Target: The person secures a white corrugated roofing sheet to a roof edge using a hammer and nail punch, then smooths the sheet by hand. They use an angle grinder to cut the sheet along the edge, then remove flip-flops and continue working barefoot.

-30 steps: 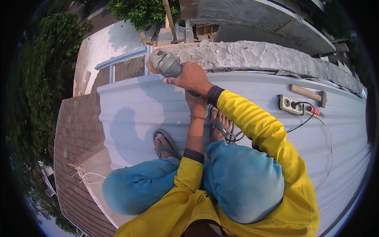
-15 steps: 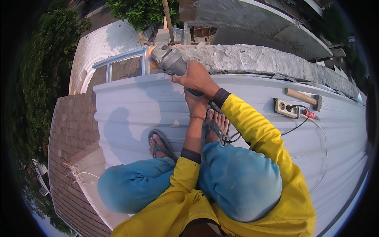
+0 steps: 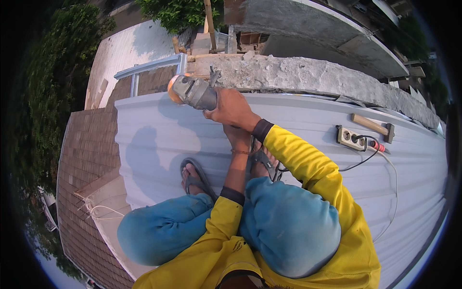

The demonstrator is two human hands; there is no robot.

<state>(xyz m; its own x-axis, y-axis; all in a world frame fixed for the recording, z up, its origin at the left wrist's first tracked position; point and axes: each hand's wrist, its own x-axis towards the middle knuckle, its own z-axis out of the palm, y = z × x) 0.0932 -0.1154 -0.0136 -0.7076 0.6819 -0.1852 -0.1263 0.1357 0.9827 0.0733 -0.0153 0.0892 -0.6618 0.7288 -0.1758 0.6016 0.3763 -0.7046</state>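
An angle grinder (image 3: 196,92) with an orange-tinted disc (image 3: 173,90) is held over the upper edge of a light corrugated metal sheet (image 3: 308,144). My right hand (image 3: 232,110) wraps round the grinder's body just behind its grey head. Lower down, my left hand (image 3: 237,137) is closed on the rear end of the tool, its fingers partly hidden under my right hand. The disc sits apart from a shiny metal channel frame (image 3: 154,66), just below its near corner. A rough concrete wall top (image 3: 308,74) runs along the far side of the sheet.
A hammer (image 3: 369,124) and a power strip (image 3: 350,138) with a plugged-in black cord lie on the sheet at right. My sandalled feet (image 3: 193,179) stand on the sheet. A brown tiled roof (image 3: 89,159) slopes away at left, and bamboo poles (image 3: 210,24) rise beyond the wall.
Both hands have drawn the grinder slightly left and down, away from the metal frame's corner. Its head has tilted, with the disc now facing more to the left.
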